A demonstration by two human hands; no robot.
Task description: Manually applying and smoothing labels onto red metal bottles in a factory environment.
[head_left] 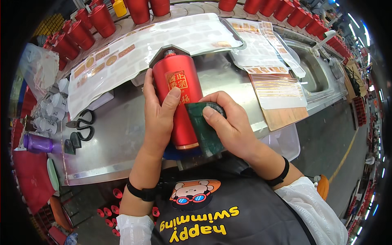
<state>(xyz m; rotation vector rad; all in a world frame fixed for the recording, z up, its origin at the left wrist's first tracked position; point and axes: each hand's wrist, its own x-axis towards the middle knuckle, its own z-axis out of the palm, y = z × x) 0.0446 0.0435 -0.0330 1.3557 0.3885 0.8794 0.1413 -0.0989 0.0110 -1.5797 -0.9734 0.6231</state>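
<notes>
A matte red bottle with a gold printed label and a gold base band leans over the near edge of the metal table. My left hand is wrapped round its left side, the thumb resting on the front below the gold square. My right hand grips a dark green flat pad, thumb on top, and its edge lies against the bottle's lower right side. Whether the pad is folded cloth or rubber I cannot tell. Behind the bottle's neck is a dark angular plate.
Black-handled scissors lie at the left on the metal table. White sheets with gold decals spread across the back, with more decal sheets at right. A sink stands beyond. Several red bottles line the conveyor.
</notes>
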